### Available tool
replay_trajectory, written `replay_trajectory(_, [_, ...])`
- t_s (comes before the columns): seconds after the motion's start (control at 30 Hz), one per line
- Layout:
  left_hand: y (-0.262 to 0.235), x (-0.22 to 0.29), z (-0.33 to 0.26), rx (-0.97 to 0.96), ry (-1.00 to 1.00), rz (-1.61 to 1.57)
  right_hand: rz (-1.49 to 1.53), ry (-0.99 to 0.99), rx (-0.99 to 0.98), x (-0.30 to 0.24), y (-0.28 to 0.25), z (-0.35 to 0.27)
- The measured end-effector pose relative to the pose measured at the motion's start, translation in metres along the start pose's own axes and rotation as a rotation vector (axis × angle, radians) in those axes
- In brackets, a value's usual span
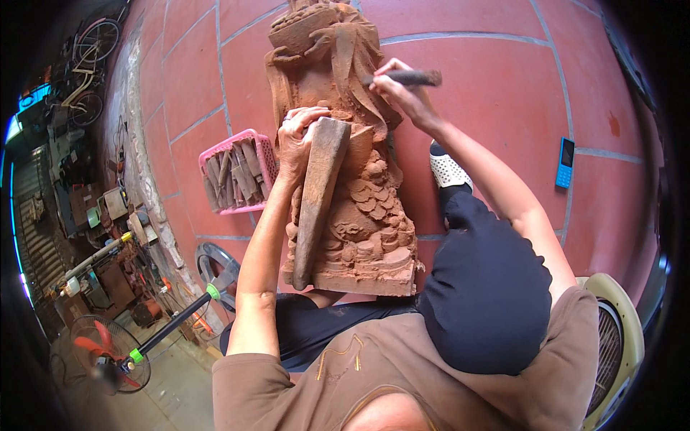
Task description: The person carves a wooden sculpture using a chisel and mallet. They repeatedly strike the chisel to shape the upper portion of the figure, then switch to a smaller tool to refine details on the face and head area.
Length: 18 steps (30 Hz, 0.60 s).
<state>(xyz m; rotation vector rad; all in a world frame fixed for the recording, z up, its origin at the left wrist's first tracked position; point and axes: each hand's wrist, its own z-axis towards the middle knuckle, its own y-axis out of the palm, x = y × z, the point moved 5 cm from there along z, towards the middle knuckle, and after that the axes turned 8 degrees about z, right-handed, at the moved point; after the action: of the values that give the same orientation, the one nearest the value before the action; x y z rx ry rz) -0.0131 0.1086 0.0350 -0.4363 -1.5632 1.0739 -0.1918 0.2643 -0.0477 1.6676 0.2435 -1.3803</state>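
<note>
Between my legs lies a reddish-brown carved wooden statue [366,208], with draped folds at the far part and scale-like, rounded carving nearer its base. My right hand [402,90] is closed round a dark-handled chisel [418,77] over the statue's right-hand folds; its tip points left toward the carving. My left hand [300,133] is at the statue's left side, fingers bent over beside the thick end of a long tapered wooden mallet [322,194]. That mallet lies lengthwise over the carving and hides part of the hand, so what its fingers grip cannot be made out.
A pink basket [269,154] of wooden-handled tools [237,172] stands left on the red tiled floor [489,86]. A blue keypad phone [566,164] lies right. Farther left are a fan [108,352] and bicycles [90,68]; a chair [618,345] is at lower right.
</note>
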Motion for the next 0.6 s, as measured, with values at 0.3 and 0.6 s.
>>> replay_trajectory(0.3, [0.002,0.0,0.002,0.026,0.008,-0.014,0.0,0.158,0.156,-0.011,-0.005,0.035])
replay_trajectory(0.6, [-0.008,-0.008,0.01,0.075,-0.322,-0.436,-0.127,0.035,0.087,-0.004,-0.022,-0.007])
